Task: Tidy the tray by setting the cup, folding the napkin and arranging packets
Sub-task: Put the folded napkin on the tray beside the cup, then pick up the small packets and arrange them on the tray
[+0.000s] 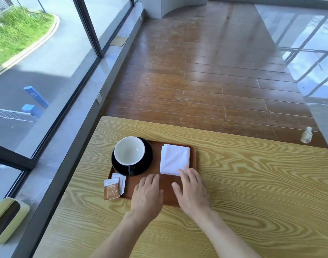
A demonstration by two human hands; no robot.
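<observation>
On the pale wood-grain table (252, 183) sits a brown rectangular tray (153, 185). The white-lined black cup (129, 151) stands on its black saucer (147, 161) at the tray's far left; the folded white napkin (174, 158) lies to the right. Brown and white packets (113, 187) overlap the tray's left edge. The left hand (147, 194) rests flat, fingers (152, 180) relaxed, holding nothing; the right hand (192, 189) touches the napkin's near corner with straight fingers (184, 174).

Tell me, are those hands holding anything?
No. The right hand touches the napkin's near corner with straight fingers; the left hand lies flat over the tray.
</observation>
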